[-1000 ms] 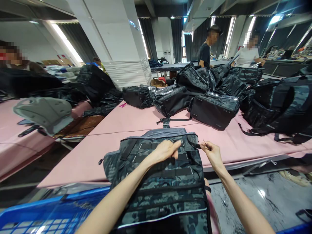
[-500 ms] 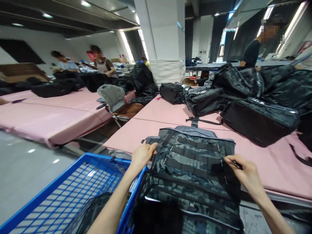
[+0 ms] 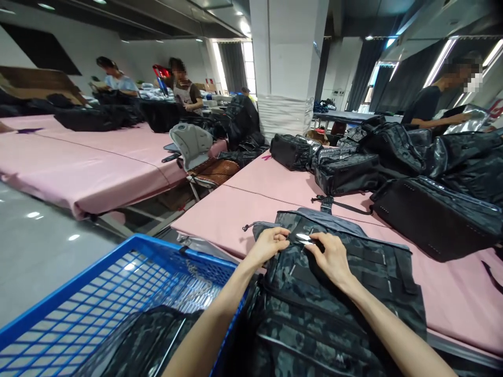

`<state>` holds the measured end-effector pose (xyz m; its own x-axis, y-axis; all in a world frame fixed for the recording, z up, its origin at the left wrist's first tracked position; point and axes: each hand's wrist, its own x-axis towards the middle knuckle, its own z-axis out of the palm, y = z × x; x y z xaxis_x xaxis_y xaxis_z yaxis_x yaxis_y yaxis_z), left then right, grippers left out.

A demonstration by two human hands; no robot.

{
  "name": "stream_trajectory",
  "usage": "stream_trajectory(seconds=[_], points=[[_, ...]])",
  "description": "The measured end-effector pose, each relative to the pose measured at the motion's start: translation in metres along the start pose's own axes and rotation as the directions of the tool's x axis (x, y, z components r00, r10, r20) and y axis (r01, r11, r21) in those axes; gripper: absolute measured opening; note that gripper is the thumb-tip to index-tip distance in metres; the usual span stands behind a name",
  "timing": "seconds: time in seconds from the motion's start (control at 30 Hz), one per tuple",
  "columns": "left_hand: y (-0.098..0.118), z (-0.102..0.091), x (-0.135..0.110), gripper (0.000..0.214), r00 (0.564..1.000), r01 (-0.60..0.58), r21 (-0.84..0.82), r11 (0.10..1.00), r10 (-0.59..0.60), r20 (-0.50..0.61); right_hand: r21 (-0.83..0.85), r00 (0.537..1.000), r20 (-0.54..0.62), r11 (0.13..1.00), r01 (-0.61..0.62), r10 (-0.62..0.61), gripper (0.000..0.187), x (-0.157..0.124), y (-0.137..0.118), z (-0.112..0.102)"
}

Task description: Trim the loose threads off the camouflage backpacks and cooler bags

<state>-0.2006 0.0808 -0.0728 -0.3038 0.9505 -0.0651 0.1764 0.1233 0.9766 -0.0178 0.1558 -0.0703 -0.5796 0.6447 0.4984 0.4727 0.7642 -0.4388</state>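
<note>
A dark camouflage backpack (image 3: 338, 309) with rows of webbing lies in front of me, its upper part on the pink table. My right hand (image 3: 330, 259) is closed on small thread snips (image 3: 304, 239), whose bright blades point left over the webbing near the bag's upper left. Just left of the blade tips, my left hand (image 3: 271, 245) is closed in a pinch at the webbing. What sits between its fingertips is too small to make out.
A blue plastic basket (image 3: 113, 251) with another camouflage bag (image 3: 145, 335) inside stands at my left. More black bags (image 3: 436, 214) are piled at the table's right. Beyond the near pink table (image 3: 239, 204) are a chair (image 3: 192, 144), a pillar and several people working.
My right hand has moved left from the bag's right edge to its upper left, and the snips' blades now show. My left hand has shifted inward, close to it.
</note>
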Motion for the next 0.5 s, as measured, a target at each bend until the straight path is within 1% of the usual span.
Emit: stream_trajectory(seconds=[0.07, 0.1, 0.17, 0.4, 0.43, 0.5], points=[[-0.005, 0.000, 0.001, 0.039, 0.998, 0.062, -0.218, 0.974, -0.063, 0.003, -0.039, 0.993, -0.061, 0.994, 0.102, -0.104, 0.014, 0.004, -0.001, 0.008], [-0.007, 0.001, 0.000, 0.041, 0.997, 0.070, -0.292, 0.954, -0.073, 0.000, -0.052, 0.986, -0.077, 0.989, 0.142, -0.146, 0.014, 0.006, -0.002, 0.011], [-0.010, 0.002, -0.001, 0.041, 0.997, 0.056, -0.374, 0.926, -0.069, -0.021, -0.076, 0.976, -0.089, 0.978, 0.192, -0.199, 0.013, 0.008, -0.003, 0.014], [-0.009, 0.004, -0.002, 0.033, 0.992, 0.068, -0.443, 0.894, -0.107, -0.065, -0.159, 0.944, -0.104, 0.942, 0.296, -0.314, 0.013, 0.010, -0.007, 0.016], [-0.010, 0.004, -0.002, 0.032, 0.991, 0.070, -0.443, 0.894, -0.113, -0.071, -0.153, 0.941, -0.113, 0.941, 0.302, -0.320, 0.013, 0.010, -0.007, 0.016], [-0.010, 0.004, -0.002, 0.030, 0.990, 0.074, -0.428, 0.901, -0.120, -0.079, -0.111, 0.948, -0.130, 0.954, 0.279, -0.292, 0.014, 0.008, -0.006, 0.016]])
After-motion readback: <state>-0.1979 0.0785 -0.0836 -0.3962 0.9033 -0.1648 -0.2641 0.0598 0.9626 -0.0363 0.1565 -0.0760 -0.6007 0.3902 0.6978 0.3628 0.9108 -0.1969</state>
